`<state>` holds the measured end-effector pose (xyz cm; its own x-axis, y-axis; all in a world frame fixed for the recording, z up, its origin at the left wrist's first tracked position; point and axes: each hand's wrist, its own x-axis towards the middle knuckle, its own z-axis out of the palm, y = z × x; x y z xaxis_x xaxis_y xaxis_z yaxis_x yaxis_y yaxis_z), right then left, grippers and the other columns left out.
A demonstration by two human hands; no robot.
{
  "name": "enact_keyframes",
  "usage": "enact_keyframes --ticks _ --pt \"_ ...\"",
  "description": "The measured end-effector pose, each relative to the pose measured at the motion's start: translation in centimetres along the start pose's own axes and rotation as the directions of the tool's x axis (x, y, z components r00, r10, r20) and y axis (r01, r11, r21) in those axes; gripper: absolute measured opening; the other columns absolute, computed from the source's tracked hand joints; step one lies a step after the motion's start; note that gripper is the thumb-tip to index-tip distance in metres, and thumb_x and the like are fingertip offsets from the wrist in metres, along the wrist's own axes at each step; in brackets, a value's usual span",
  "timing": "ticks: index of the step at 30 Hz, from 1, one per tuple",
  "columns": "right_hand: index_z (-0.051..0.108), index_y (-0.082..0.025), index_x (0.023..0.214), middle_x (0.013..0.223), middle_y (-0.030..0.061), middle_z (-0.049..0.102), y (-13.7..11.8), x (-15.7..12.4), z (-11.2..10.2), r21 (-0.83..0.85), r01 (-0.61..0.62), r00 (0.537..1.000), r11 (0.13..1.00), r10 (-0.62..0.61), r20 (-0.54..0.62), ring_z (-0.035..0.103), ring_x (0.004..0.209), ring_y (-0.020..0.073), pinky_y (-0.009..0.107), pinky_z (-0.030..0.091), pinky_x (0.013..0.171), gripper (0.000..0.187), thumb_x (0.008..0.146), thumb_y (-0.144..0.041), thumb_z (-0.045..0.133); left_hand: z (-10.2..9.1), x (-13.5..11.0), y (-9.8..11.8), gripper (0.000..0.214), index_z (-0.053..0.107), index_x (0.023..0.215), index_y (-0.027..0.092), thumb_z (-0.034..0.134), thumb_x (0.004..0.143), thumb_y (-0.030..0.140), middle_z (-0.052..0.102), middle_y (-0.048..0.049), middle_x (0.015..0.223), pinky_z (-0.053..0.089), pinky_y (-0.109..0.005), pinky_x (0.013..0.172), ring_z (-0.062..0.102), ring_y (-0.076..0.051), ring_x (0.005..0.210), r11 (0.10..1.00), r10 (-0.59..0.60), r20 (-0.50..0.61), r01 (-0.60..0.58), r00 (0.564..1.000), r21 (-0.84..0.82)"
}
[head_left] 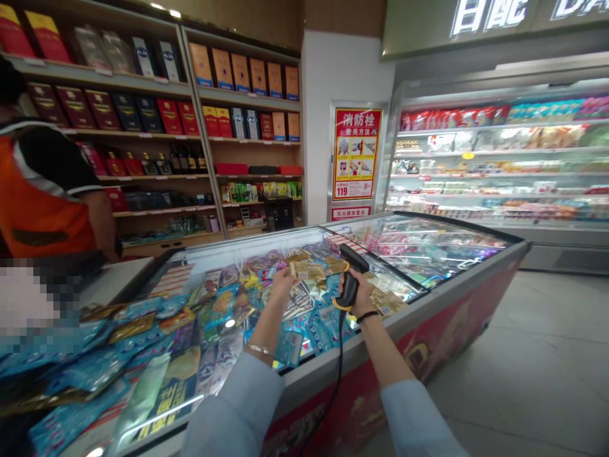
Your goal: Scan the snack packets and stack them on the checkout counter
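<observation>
left hand: [284, 284] fingers raised, part closed at edge of gold pkt [307, 270], looks like a pinch but hard to tell w/ glare; silver bracelet [259, 349] on wrist
right hand: [358, 298] wrapped firmly round grip of black & yellow barcode scanner [351, 279]; black wristband [366, 316] on wrist
scanner: held over freezer, head tilted up & left, near gold pkt, not touching it; black cable [339, 362] hangs from base down past freezer's red front [361, 406]
freezer: long chest freezer [419, 311] w/ grey rim, both hands reaching in over it
pkts: blue, gold & silver foil pkts [228, 304] heaped inside, more under glass top at far right end
sleeves: pale blue on both forearms
co-worker: person in orange vest [38, 197] at far left, beside freezer end
behind: wood shelves [204, 146] w/ red, gold & dark boxes, bottles
wall: red & yellow fire hydrant poster [356, 152]
right side: lit fridge case [499, 158] full of chilled goods
</observation>
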<state>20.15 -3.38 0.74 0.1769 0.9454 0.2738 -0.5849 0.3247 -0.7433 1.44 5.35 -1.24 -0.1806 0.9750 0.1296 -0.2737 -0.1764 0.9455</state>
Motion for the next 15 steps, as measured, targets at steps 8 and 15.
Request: enact_keyframes --ticks 8,15 --pt "0.059 -0.018 0.081 0.052 -0.0031 0.059 1.0 0.9 7.2 -0.147 -0.08 0.943 0.986 0.123 0.311 0.052 0.034 0.0123 0.022 0.038 0.032 0.028 0.067 -0.039 0.069 -9.6 2.3 7.7 0.028 0.067 0.093 0.014 0.057 0.067 0.008 0.063 -0.0013 0.076 0.057 -0.04 0.086 0.067 -0.015 0.071 0.965 0.238 -0.245 -0.258 0.94 -0.051" --pt "0.057 -0.018 0.073 0.05 -0.003 0.059 5.8 2.1 12.3 -0.2 -0.134 0.857 0.971 0.215 0.468 0.052 0.032 0.0128 0.022 0.041 0.031 0.026 0.067 -0.04 0.07 -14.7 2.2 8.4 0.028 0.065 0.1 0.015 0.06 0.072 0.017 0.063 -0.0028 0.085 0.059 -0.033 0.077 0.067 -0.014 0.073 0.921 0.372 -0.364 -0.387 0.854 0.033"
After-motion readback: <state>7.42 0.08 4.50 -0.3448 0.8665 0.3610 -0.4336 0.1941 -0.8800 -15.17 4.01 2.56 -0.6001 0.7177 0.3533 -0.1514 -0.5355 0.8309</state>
